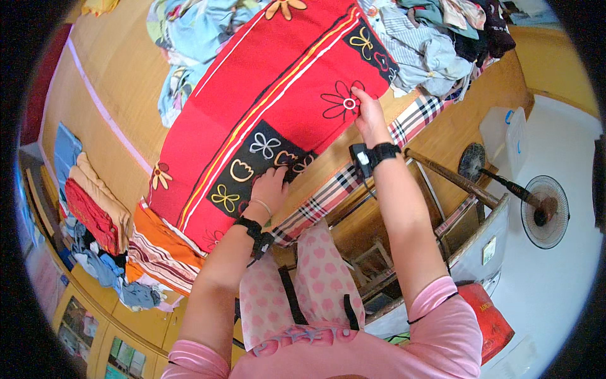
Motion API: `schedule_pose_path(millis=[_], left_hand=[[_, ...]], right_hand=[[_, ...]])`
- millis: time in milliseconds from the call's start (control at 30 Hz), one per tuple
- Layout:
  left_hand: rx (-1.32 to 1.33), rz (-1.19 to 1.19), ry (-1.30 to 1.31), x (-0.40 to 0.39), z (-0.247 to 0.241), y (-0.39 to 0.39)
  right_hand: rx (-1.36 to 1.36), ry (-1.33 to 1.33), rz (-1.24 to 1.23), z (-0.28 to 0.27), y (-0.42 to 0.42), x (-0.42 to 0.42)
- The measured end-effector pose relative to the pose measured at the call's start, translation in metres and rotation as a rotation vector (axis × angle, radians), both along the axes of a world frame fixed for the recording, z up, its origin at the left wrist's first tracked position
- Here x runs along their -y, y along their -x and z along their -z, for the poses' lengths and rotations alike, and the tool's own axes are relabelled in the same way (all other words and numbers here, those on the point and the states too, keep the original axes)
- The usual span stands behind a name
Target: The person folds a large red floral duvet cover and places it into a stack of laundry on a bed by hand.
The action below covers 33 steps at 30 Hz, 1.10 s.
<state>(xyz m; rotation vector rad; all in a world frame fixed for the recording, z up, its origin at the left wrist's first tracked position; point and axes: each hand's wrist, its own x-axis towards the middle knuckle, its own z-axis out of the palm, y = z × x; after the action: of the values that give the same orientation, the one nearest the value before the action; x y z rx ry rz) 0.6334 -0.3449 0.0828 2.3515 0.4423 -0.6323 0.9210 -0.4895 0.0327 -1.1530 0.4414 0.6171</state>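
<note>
A large red cloth [279, 85] with flower designs, black patches and yellow and white stripes lies spread before me. My right hand [370, 116] holds its right edge, thumb on top and the other fingers hidden beneath. Lower down, my left hand [269, 192] rests on a black patch near the cloth's near edge, fingers curled; whether they pinch the fabric is unclear. Both wrists wear black straps with small devices. Under the red cloth's lower left corner lies an orange striped cloth [161, 256].
Crumpled light-blue fabric [203, 33] and a heap of clothes [435, 52] lie beyond the cloth. Folded textiles [97, 203] sit at left. A plaid border [326, 189] edges the tan surface. At right are a wooden chair frame [454, 177], a fan [544, 212] and a clear plastic bin [504, 137].
</note>
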Motion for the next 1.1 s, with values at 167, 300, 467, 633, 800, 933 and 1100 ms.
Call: schedule_pose_path(millis=[167, 300, 467, 633, 800, 933, 1100], left_hand=[[0.086, -0.033, 0.007, 0.011, 0.002, -0.043], [0.079, -0.052, -0.006, 0.012, 0.007, -0.059], [0.021, -0.045, -0.001, 0.014, 0.006, -0.056], [0.011, -0.163, 0.055, 0.019, -0.005, -0.036], [0.141, -0.404, 0.22, 0.004, -0.031, 0.0], [0.207, -0.592, 0.299, -0.035, -0.059, 0.05], [0.253, -0.8, 0.356, -0.094, -0.086, 0.171]], right_hand=[[-0.034, 0.202, 0.113, 0.02, 0.005, 0.015], [0.086, 0.272, 0.197, 0.029, -0.033, 0.027], [-0.263, -0.272, 0.111, 0.02, -0.078, 0.041], [-0.237, -0.314, -0.053, -0.024, -0.066, 0.039], [0.293, 0.12, -0.134, -0.108, 0.013, 0.011], [0.828, 0.414, -0.705, -0.172, 0.097, -0.031], [1.249, 0.192, -0.972, -0.193, 0.22, -0.113]])
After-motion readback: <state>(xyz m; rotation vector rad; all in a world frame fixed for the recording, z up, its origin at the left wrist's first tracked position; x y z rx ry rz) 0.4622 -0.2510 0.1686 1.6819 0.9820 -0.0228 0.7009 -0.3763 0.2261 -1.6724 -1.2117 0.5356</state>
